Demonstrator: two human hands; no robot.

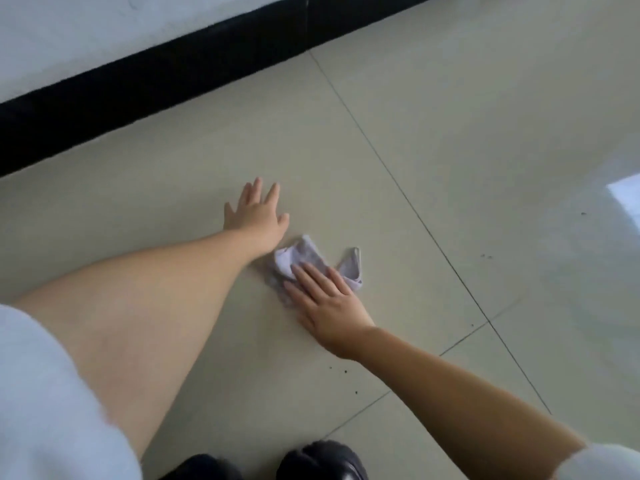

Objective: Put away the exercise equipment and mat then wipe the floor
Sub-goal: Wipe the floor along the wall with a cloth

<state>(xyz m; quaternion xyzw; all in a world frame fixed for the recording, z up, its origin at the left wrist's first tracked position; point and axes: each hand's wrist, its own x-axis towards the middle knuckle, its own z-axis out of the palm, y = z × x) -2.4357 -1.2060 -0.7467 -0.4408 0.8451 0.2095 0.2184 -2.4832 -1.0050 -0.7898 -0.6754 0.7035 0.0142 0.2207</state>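
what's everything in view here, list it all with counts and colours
cloth: 1, pale lilac, crumpled on the floor at centre, under the right hand
floor tiles: several, off-white, thin dark joints, across the whole view
skirting: 1, black, along the foot of the wall, upper left
wall: 1, white, upper left
dark specks: a few, black, on the tiles near the right forearm
shoes: 2, black, bottom edge
left hand: 1, flat on the floor, fingers spread, beside the cloth
right hand: 1, flat, pressing on the cloth
sleeves: 2, light grey, bottom corners
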